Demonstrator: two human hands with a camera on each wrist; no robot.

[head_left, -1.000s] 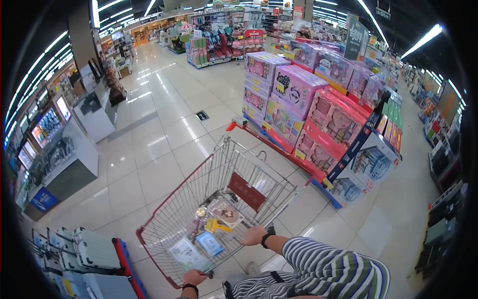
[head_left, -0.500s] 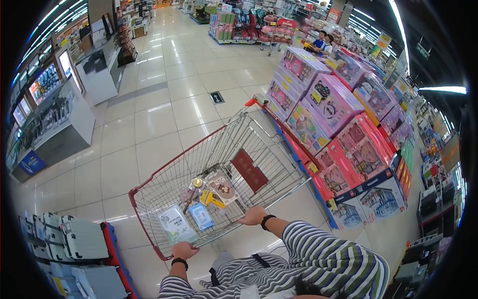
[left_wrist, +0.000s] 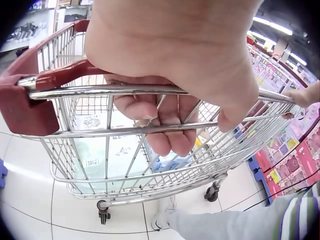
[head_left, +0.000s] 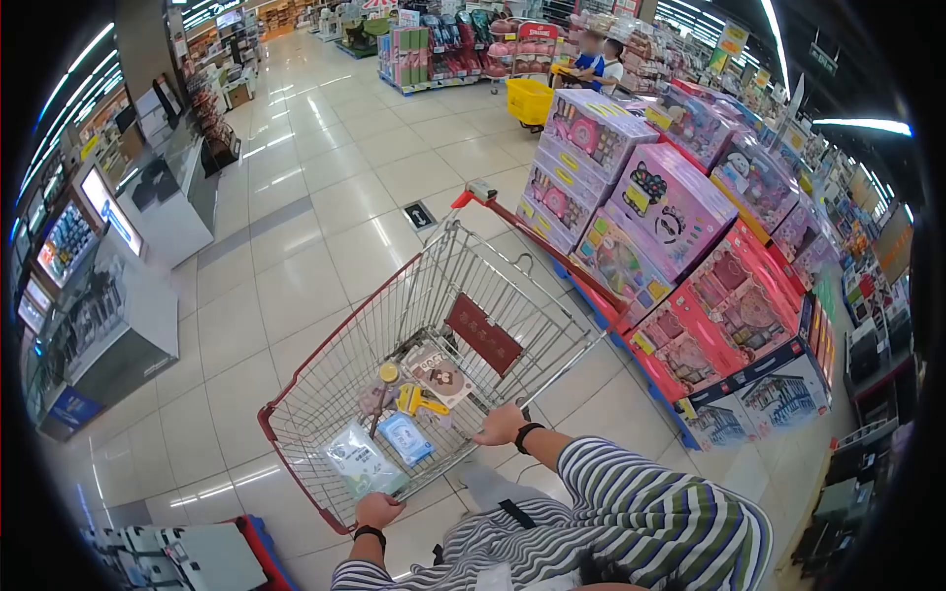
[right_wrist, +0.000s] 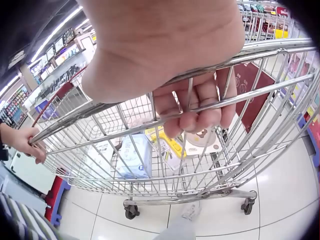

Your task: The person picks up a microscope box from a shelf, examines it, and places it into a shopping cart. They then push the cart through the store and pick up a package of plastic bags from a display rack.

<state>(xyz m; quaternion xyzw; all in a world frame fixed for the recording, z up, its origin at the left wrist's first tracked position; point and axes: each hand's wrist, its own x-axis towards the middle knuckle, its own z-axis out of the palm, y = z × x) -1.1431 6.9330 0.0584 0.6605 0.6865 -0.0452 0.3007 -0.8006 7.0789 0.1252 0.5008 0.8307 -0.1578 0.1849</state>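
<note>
A wire shopping cart with red corner trim is in front of me. My left hand grips its metal rim near the red corner, and the left wrist view shows the fingers curled over the bar. Farther right along the same side, my right hand holds the rim, its fingers hooked through the wires. In the basket lie a white-and-green packet, a blue-and-white pack, a yellow item, a brown-and-white package and a gold-lidded container.
Stacked pink and purple toy boxes stand on a blue pallet close to the cart's right. Suitcases are at lower left, glass counters on the left. Two people stand beyond the boxes near a yellow basket. Tiled floor stretches ahead.
The toy boxes have shifted right and nearer in the head view, and the suitcases have slid lower. The people and yellow basket have come into sight. Both hands keep hold of the cart.
</note>
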